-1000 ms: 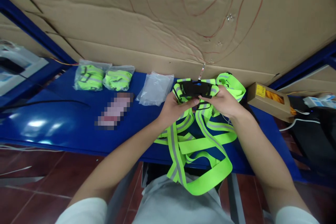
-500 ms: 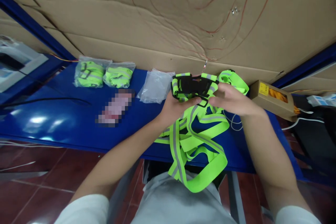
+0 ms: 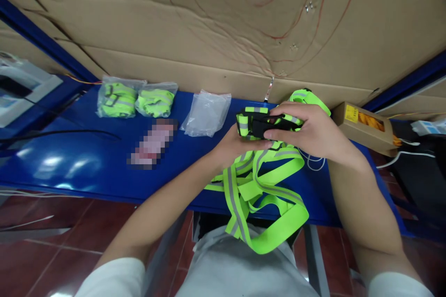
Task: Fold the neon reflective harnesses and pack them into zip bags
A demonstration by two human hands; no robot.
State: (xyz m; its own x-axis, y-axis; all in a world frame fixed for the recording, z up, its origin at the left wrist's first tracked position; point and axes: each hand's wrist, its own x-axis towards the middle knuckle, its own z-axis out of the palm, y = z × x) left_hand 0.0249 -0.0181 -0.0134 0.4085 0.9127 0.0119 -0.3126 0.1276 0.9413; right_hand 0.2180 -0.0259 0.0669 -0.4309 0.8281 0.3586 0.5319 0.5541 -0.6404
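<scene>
A neon-green reflective strap harness (image 3: 237,195) with grey stripes trails in loops over the table's front edge toward my lap. Its upper end, with a black plastic buckle (image 3: 261,126), is raised between my hands. My left hand (image 3: 237,145) is closed around the gathered straps from the left and below, thumb along the buckle's underside. From the right, my right hand (image 3: 299,125) pinches the buckle's black part, fingers over the top and thumb against its front. Part of the bundle is hidden behind my fingers.
Two clear bags (image 3: 117,98) of folded green straps sit at the back left of the blue table (image 3: 104,148). Near the middle lie empty plastic bags (image 3: 206,113). A blurred pink item (image 3: 153,144) lies left. More green strap (image 3: 310,98) and a cardboard box (image 3: 364,125) stand right.
My right hand has come up over the buckle end and now grips it from top and front. The bundle has turned and shifted slightly right and down.
</scene>
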